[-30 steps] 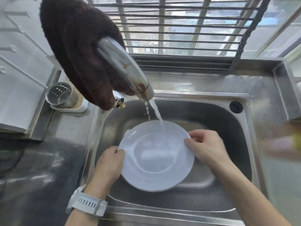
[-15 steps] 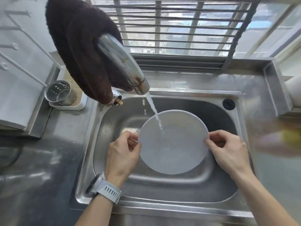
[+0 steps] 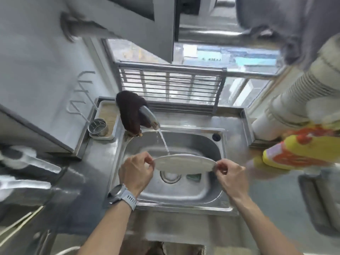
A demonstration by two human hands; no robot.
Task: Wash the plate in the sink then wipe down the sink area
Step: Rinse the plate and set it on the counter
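Observation:
A white plate hangs over the steel sink, tilted so I see it nearly edge-on. My left hand pinches its left rim and my right hand pinches its right rim. Water runs from the tap onto the plate's upper edge. A dark brown cloth is draped over the tap. In the basin below the plate lie the drain and a green sponge.
A yellow and orange bottle stands blurred on the counter at the right. A perforated steel cup sits in a tray left of the tap. A window grille lies behind the sink.
The plate has been tipped from facing me to nearly edge-on, and both hands now hold it lower. My head has pulled back and up, showing much more of the room.

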